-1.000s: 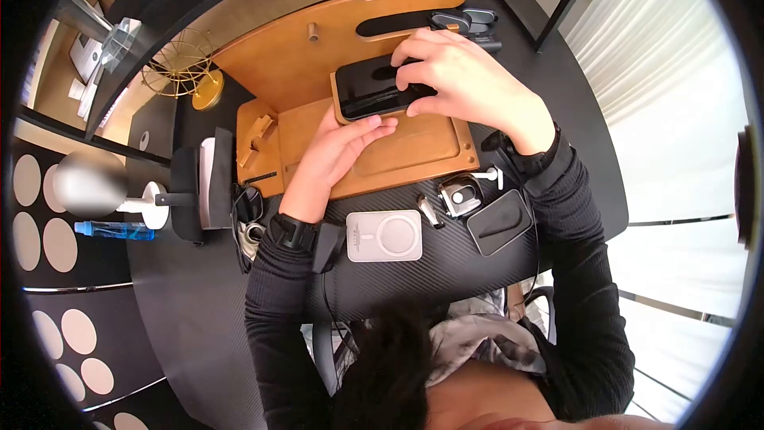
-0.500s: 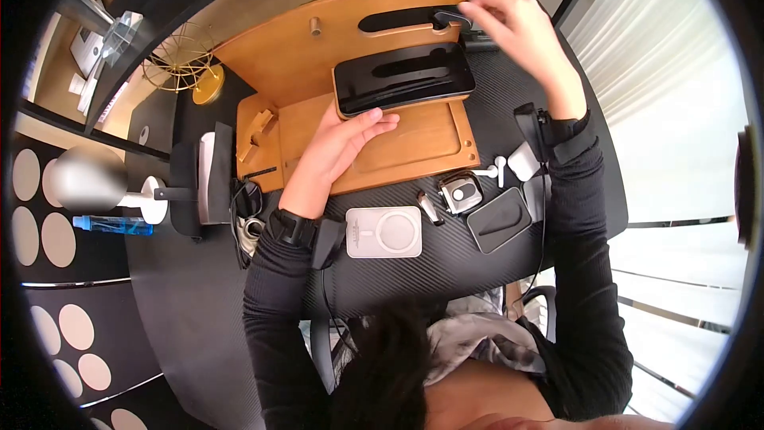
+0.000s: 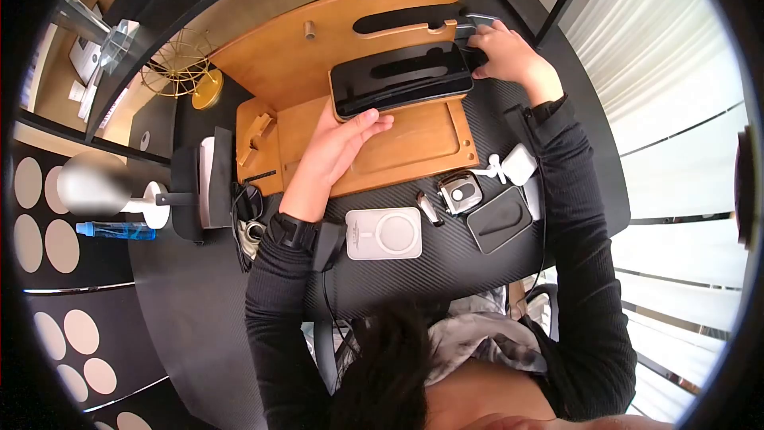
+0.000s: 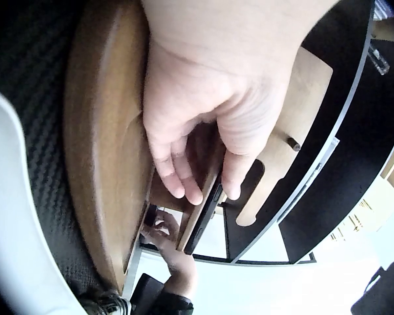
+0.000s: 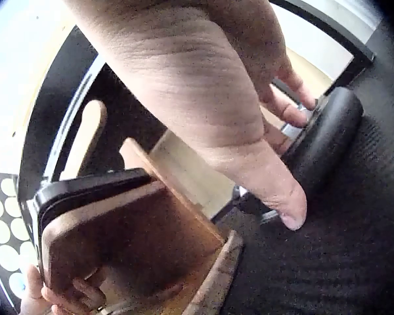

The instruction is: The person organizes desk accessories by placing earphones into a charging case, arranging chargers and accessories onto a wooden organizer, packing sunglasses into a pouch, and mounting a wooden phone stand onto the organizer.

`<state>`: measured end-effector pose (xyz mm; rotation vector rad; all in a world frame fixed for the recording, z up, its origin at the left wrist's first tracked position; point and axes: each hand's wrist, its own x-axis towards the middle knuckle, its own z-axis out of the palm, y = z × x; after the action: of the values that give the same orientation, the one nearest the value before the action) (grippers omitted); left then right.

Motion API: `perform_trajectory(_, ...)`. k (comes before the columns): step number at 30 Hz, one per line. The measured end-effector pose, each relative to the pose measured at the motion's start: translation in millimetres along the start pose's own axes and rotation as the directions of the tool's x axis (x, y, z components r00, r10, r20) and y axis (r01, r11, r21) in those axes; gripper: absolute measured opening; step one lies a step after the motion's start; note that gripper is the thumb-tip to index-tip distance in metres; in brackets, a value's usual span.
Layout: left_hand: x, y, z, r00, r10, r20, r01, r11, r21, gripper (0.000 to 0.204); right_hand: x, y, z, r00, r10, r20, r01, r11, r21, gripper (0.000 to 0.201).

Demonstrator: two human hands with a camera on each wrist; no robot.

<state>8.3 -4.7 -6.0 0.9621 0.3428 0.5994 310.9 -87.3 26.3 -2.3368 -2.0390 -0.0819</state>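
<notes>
My left hand pinches a black phone along its lower left edge. The thumb lies against the phone and the fingers go under the wooden ledge behind it. This ledge belongs to a wooden desk organizer. My right hand is beyond the organizer's right end, at a dark rounded case. In the right wrist view its fingertips are right at the case's rim. The right thumb points down, apart from them. Part of the case is hidden behind the hand.
In front of the organizer lie a white magnetic power bank, a small camera, a black tray-like piece and a white earbud case. A gold wire ornament and a lamp stand left.
My right hand has left the phone, risen back and right, then come down at the dark case behind the organizer. The left hand keeps its hold on the phone.
</notes>
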Motion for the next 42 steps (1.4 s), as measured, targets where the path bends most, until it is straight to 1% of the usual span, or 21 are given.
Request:
perform_trajectory(4,1.5,-6.9,12.1,0.986,0.102,-0.13,-0.076,0.978,0.194,0.061,8.2,2.4,-9.8,0.996,0.038,-0.081,-0.034,0.998,0.046,0.033)
perform_trajectory(5,1.6,-10.6,14.2,0.959,0.21,-0.193,-0.152,0.949,0.277,0.072,7.1,0.7,-13.0,0.996,0.033,-0.084,-0.03,0.999,0.044,0.033)
perform_trajectory(6,0.1,-14.1,14.8,0.916,0.314,-0.248,-0.213,0.908,0.361,0.082,2.6,-2.0,-13.8,0.994,-0.031,-0.108,0.039,0.996,0.075,0.03)
perform_trajectory(7,-1.9,-16.1,14.0,0.917,0.31,-0.252,-0.209,0.909,0.36,0.082,-1.5,-3.9,-13.3,0.987,-0.089,-0.131,0.103,0.989,0.107,0.028)
perform_trajectory(9,-0.1,-17.0,12.9,0.829,0.531,-0.173,-0.338,0.723,0.603,0.099,1.7,-7.6,-6.4,0.999,0.015,0.043,-0.023,0.981,0.193,0.031)
perform_trajectory(10,0.8,-15.1,14.1,0.832,0.53,-0.164,-0.341,0.721,0.604,0.099,2.3,-7.7,-4.1,0.999,-0.029,-0.031,0.034,0.987,0.154,0.026)
perform_trajectory(13,-1.1,-15.5,12.4,0.838,0.524,-0.151,-0.293,0.667,0.685,0.099,6.3,-5.2,-4.5,1.0,-0.006,-0.027,0.009,0.992,0.129,0.021)
perform_trajectory(14,2.2,-18.6,6.7,0.833,0.548,-0.083,-0.305,0.578,0.757,0.097,6.0,-3.8,-6.6,0.999,-0.006,-0.035,0.011,0.991,0.133,0.021)
perform_trajectory(15,5.0,-18.2,1.2,0.825,0.565,-0.009,-0.316,0.474,0.822,0.096,4.4,-0.9,-9.0,0.988,-0.002,-0.156,0.025,0.989,0.144,0.02)
perform_trajectory(16,5.4,-20.4,4.3,0.838,0.542,-0.055,-0.35,0.614,0.708,0.092,3.3,0.4,-11.2,0.961,0.004,-0.275,0.042,0.986,0.159,0.019)
perform_trajectory(19,-0.7,-12.4,12.8,0.846,0.533,0.011,-0.324,0.497,0.805,0.084,4.5,8.7,-26.9,0.892,0.145,-0.429,0.149,0.801,0.58,0.019)
perform_trajectory(21,1.4,-13.8,11.0,0.84,0.542,0.025,-0.315,0.449,0.836,0.079,6.7,17.8,-34.5,0.877,0.127,-0.463,0.297,0.614,0.731,0.018)
perform_trajectory(22,3.9,-17.3,8.5,0.841,0.541,0.001,-0.339,0.525,0.78,0.079,-0.2,7.3,-48.2,0.861,0.094,-0.5,0.376,0.545,0.75,0.019)
perform_trajectory(23,4.9,-19.2,7.0,0.845,0.535,-0.023,-0.356,0.594,0.721,0.079,-4.7,6.5,-57.6,0.886,0.08,-0.456,0.351,0.528,0.773,0.02)
perform_trajectory(27,3.5,-20.4,7.9,0.816,0.577,-0.042,-0.361,0.565,0.742,0.076,-18.8,-18.6,-80.9,0.866,0.013,-0.499,0.415,0.539,0.734,0.017)
perform_trajectory(31,1.2,-19.1,11.0,0.862,0.501,-0.078,-0.325,0.664,0.673,0.07,-19.7,-29.0,-79.9,0.904,-0.095,-0.417,0.384,0.612,0.692,0.018)
perform_trajectory(33,-1.8,-13.9,24.1,0.878,0.472,-0.076,-0.366,0.766,0.529,0.075,-20.9,-36.5,-78.1,0.896,-0.117,-0.427,0.404,0.611,0.681,0.018)
perform_trajectory(36,-6.0,-10.0,26.6,0.903,0.416,-0.11,-0.31,0.807,0.503,0.075,-23.8,-28.1,-77.9,0.894,-0.148,-0.423,0.41,0.65,0.64,0.015)
perform_trajectory(39,-5.8,-10.9,28.3,0.871,0.482,-0.098,-0.359,0.76,0.542,0.075,-42.1,-22.3,-101.3,0.934,-0.097,-0.343,0.298,0.74,0.603,0.014)
perform_trajectory(41,-7.0,-9.0,28.6,0.885,0.436,-0.162,-0.255,0.745,0.616,0.074,-71.1,-24.9,-133.9,0.992,-0.052,-0.115,0.112,0.787,0.606,0.031)
perform_trajectory(42,-8.1,-8.9,31.1,0.893,0.421,-0.158,-0.259,0.769,0.584,0.074,-88.5,-25.8,-134.0,0.948,-0.137,-0.286,0.276,0.799,0.534,0.032)
